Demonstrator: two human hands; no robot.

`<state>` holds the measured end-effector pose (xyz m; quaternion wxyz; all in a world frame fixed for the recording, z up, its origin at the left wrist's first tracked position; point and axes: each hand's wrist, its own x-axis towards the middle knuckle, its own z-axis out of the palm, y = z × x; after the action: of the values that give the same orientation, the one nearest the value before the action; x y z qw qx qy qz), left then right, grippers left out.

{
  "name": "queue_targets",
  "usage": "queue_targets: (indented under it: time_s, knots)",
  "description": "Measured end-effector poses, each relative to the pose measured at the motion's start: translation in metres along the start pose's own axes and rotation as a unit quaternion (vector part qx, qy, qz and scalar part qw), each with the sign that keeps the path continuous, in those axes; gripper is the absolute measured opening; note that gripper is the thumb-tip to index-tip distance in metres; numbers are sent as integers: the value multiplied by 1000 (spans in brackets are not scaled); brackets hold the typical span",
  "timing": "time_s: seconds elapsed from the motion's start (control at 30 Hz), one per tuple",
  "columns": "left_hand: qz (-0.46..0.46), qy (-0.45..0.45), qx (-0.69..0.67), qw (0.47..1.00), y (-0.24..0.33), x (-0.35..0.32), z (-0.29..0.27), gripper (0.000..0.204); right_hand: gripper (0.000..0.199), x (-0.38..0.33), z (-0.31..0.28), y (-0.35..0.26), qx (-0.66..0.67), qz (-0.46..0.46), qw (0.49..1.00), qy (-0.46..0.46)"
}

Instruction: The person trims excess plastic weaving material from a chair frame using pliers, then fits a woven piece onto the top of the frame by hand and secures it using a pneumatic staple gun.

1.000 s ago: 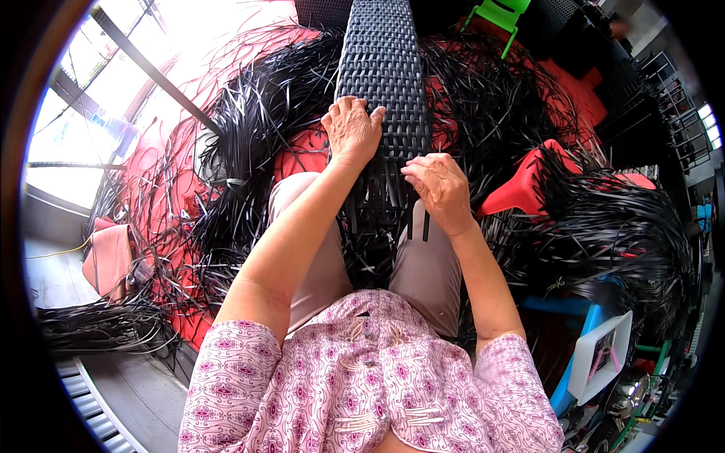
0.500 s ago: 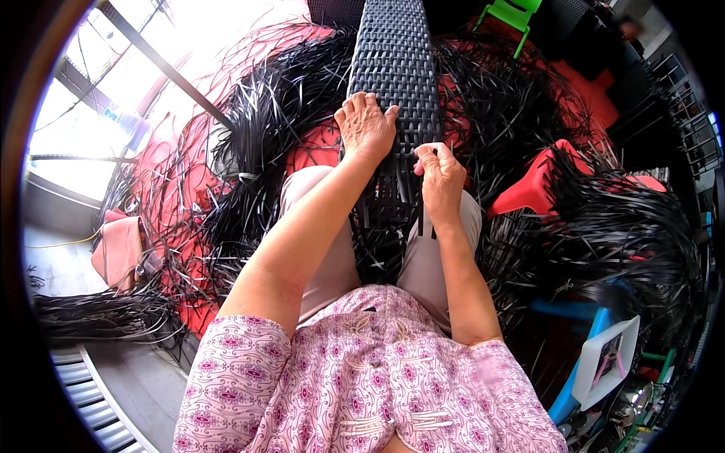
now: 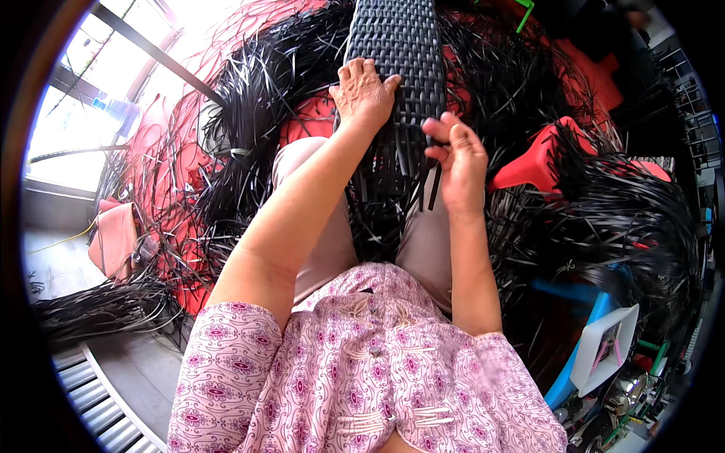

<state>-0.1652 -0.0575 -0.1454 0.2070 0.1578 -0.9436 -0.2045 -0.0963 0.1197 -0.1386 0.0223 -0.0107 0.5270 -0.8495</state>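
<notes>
Bright daylight fills the window [image 3: 72, 140] at left; red sheeting [image 3: 596, 79] covers much of the grey floor [image 3: 59, 263]. A red seat [image 3: 536, 164] stands right.

Left, bright window side: dark diagonal bar [image 3: 155, 54], pale plastic container [image 3: 115, 109] below it. Lower, thin yellow cord [image 3: 66, 244] near salmon-pink folded piece [image 3: 113, 240]; slatted grey metal [image 3: 98, 414] in bottom corner. Right: red plastic seat [image 3: 533, 161], partly covered; white tray [image 3: 583, 365] tilted beside blue panel [image 3: 560, 388]. Green chair leg [image 3: 526, 15], top edge
</notes>
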Motion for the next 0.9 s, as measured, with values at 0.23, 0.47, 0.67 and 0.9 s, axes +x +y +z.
queue_targets:
  time_s: [0.23,0.47,0.67,0.9]
  knots:
    - [-1,-5,8,1000,0,4,0,62,26,20,-5,4,226,90,970,-9]
    - [14,18,1,1000,-1,1,6,60,28,-102,16,-2,5,140,989,-55]
    - [-11,-18,-12,1000,-2,3,-1,64,18,-96,-27,-37,-329,-122,935,60]
    - [-7,-26,-3,1000,0,2,-2,62,18,-11,-40,-11,-461,-362,804,-98]
